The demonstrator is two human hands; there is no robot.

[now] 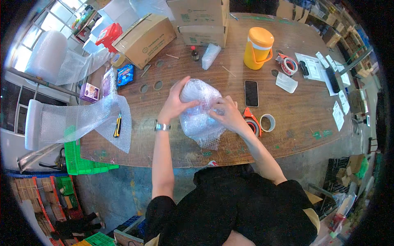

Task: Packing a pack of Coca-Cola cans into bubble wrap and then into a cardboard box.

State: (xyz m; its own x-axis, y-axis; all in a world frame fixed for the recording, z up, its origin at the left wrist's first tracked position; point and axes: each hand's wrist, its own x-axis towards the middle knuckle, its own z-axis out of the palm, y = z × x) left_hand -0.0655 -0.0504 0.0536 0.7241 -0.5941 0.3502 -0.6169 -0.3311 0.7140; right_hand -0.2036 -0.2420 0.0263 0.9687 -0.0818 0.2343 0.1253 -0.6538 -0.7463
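A bulky bundle in clear bubble wrap rests on the brown wooden table before me; the wrap hides what is inside. Around its upper left side, my left hand grips it, thumb lying over the top. My right hand has its bent fingers on the wrap at the bundle's right, pinching it. A loose flap of the wrap spreads towards the table's front edge. Just beyond my right wrist lie an orange tape dispenser and a roll of tape.
On the left, bubble wrap from a roll trails onto the table, with a yellow utility knife on it. A phone, an orange jug and a small red-capped bottle stand or lie farther back. Cardboard boxes line the rear.
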